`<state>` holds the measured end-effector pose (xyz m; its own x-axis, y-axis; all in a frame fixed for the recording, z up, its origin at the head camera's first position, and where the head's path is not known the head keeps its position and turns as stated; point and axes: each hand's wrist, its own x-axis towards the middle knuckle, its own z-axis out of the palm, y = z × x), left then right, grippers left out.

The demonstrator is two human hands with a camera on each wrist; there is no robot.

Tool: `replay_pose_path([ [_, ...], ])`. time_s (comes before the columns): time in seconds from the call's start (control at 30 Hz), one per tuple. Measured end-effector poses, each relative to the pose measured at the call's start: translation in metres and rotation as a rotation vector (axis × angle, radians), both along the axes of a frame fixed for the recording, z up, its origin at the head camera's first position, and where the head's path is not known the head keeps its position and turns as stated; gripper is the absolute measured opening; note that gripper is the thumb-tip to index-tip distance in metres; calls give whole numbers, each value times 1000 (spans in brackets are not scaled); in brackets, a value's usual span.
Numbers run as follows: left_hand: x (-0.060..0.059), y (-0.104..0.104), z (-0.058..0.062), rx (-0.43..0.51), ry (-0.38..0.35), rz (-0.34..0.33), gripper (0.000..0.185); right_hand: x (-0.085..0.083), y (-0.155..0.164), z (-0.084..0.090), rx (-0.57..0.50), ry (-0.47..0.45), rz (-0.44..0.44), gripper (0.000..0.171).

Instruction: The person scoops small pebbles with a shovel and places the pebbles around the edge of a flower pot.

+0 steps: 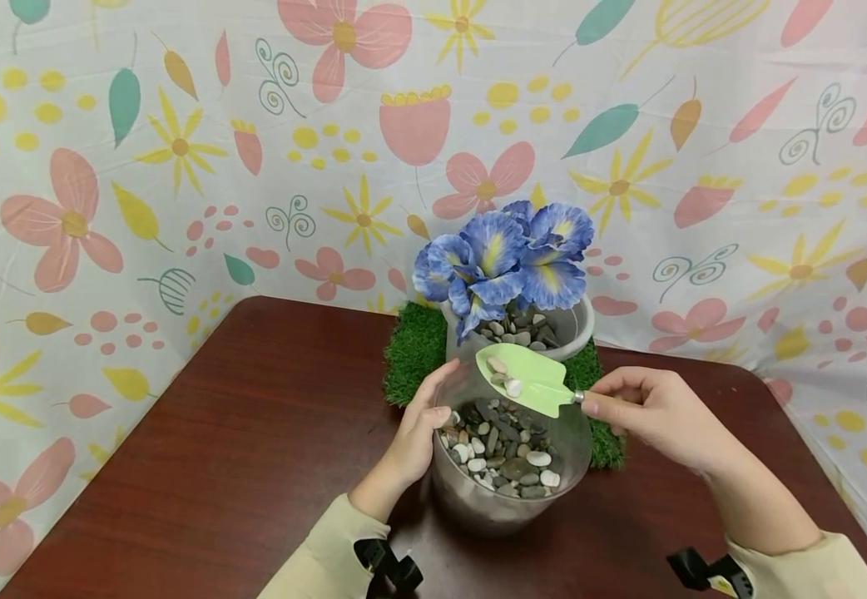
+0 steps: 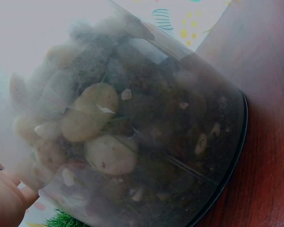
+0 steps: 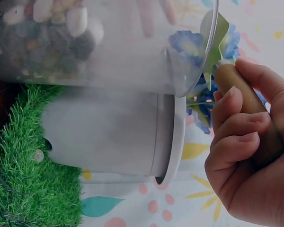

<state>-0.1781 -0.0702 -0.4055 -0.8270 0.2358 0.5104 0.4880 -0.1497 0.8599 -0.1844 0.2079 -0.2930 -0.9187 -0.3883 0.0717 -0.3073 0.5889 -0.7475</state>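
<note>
Steadying, it seems, the near clear tub [image 1: 482, 509] of pebbles [image 1: 504, 453], the left hand [image 1: 413, 434] rests straight-fingered against its left side, while the right hand [image 1: 654, 412] grips a green trowel [image 1: 542, 378] over the far rim, probably flat to keep its stones [image 1: 512, 388] aboard.

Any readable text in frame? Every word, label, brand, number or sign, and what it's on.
None readable.
Clear pot, white pot, green trowel: no lettering visible.
Backdrop: printed motifs, no lettering.
Yellowish patch on the right wrist's black device: too small to tell.
</note>
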Motion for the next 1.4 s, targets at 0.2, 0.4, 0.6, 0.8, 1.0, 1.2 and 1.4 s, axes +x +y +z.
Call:
replay_pose_path([
  [0.2,0,0,0,0,5,-1,57,-4,0,-1,-1,-2,-35,23],
  [0.4,0,0,-2,5,14,1,57,-9,0,-1,-39,-36,-53,26],
  [0.6,-1,0,-2,8,21,1,57,-14,-3,-2,-84,-40,-53,31],
  [0.8,-1,1,-2,20,13,-17,57,-20,-6,-2,-89,-81,-76,38],
  [1.0,-2,1,-3,21,34,-15,57,-27,-8,-1,-81,-128,-101,42],
  [1.2,-2,1,-2,21,34,-15,58,-33,-11,0,-72,-122,-109,42],
  [1.4,-2,1,-2,10,40,-13,57,-39,-10,-1,-74,-139,-101,43],
])
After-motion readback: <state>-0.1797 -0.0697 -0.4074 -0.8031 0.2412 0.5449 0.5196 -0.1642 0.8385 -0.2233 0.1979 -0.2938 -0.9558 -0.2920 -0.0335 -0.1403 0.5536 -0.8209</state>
